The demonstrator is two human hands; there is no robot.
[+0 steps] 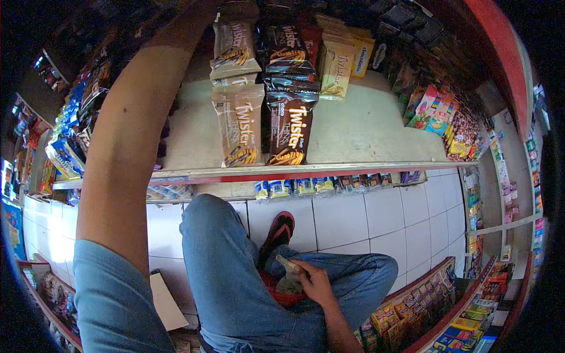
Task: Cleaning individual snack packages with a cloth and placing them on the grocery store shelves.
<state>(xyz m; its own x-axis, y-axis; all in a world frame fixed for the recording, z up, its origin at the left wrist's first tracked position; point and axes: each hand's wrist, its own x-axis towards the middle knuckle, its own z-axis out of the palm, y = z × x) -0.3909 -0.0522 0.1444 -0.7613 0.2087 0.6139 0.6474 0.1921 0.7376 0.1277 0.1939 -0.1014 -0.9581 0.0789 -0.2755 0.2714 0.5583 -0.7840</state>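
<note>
My left arm reaches up and forward over the wooden shelf (344,145), and its hand is out of view in the dark at the top. My right hand (314,282) rests low over my lap, its fingers closed on a crumpled greyish cloth (289,273). Before me on the shelf lie rows of snack packets: a tan Twister packet (240,128) beside a dark brown Twister packet (289,128), with more of each behind. Cream Twister packets (336,66) stand farther back, next to a yellow packet (363,55).
Colourful packets (432,110) lie at the shelf's right end, blue and yellow ones (66,154) at its left. Underneath is a lower shelf with small packets (304,185). A cardboard piece (167,304) lies on the tiled floor (344,218). A low rack of sachets (410,304) stands at right.
</note>
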